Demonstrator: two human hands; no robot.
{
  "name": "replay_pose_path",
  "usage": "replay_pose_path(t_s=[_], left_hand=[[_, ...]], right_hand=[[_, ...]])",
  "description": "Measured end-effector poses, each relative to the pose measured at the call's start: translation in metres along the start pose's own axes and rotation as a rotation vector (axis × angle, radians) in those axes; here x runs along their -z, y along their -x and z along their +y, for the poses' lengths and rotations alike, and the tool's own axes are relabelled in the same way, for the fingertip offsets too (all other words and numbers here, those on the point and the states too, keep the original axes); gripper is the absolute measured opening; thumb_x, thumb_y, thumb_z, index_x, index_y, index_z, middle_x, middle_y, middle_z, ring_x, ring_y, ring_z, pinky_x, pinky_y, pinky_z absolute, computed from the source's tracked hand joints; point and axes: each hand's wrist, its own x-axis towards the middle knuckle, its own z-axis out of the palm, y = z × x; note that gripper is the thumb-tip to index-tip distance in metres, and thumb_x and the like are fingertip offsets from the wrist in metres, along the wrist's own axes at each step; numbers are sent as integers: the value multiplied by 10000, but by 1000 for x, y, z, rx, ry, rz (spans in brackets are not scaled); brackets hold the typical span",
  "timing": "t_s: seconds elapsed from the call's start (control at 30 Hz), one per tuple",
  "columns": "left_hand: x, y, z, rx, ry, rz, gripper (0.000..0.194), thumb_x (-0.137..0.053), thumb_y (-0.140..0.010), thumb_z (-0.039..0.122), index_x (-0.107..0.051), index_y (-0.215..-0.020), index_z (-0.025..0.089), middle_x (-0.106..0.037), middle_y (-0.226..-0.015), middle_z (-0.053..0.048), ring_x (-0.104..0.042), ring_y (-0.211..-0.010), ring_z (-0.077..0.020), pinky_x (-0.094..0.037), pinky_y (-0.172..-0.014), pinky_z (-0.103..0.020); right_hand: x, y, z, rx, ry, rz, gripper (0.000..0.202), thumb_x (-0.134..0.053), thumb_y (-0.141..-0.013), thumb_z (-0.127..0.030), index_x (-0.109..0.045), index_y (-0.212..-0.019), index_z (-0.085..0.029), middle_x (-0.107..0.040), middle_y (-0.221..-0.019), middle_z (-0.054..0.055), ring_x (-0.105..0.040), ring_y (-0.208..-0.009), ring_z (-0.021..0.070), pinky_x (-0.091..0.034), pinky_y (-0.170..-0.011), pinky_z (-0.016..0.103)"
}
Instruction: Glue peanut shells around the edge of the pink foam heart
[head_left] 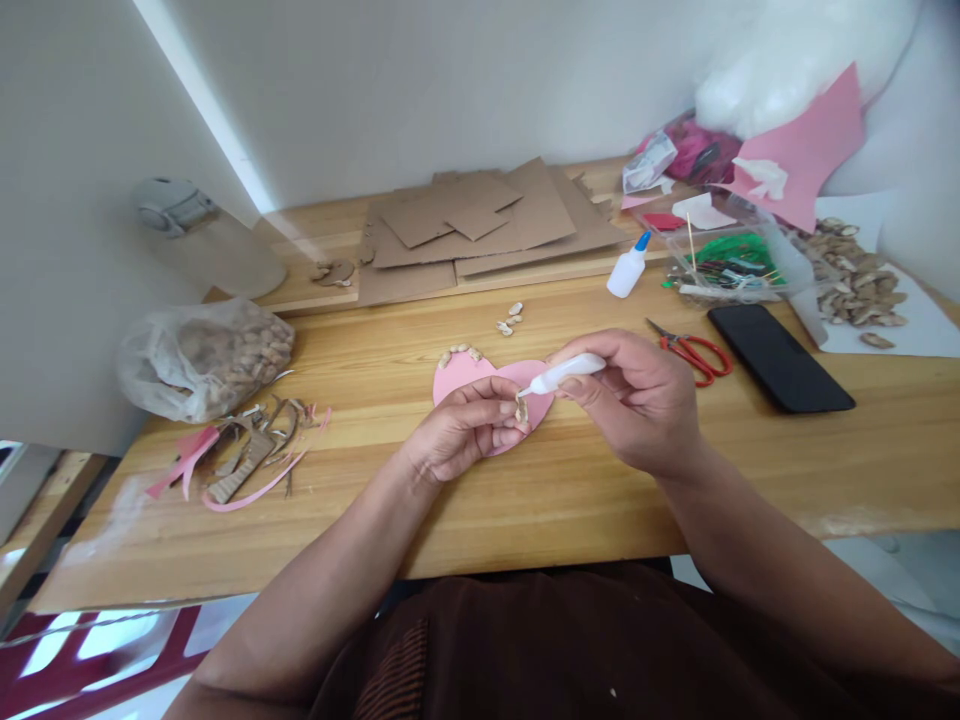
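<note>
I watch the left hand [461,428] pinch a peanut shell [523,411] over the right half of the pink heart [454,380], the right hand [643,400] pinching a squeeze bottle [568,372] whose over-pressing could flood it.

Cardboard [517,230]: sheets, piled along my table's [765,490] back edge.
Lidded container [225,240]: back left corner.
Scraps [244,468]: brown and pink strips I see near the left edge.
Phone [780,357]: black, flat, toward the right edge, beside my red-handled scissors [681,344].

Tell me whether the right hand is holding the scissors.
No, the right hand holds a white bottle, and the red-handled scissors lie on the table beside the phone.
</note>
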Motion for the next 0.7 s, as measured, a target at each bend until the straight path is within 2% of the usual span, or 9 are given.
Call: replay_pose_path(t_s=[0.7], left_hand=[[3, -2, -2, 8, 1, -6, 274, -838, -721, 148, -660, -929, 145, -721, -766, -36, -690, -638, -110, -553, -620, -180]], right_hand=[[0, 0, 0, -13, 24, 25, 110, -715, -899, -252, -730, -1007, -235, -748, -921, 32, -691, -807, 181, -590, -745, 312]])
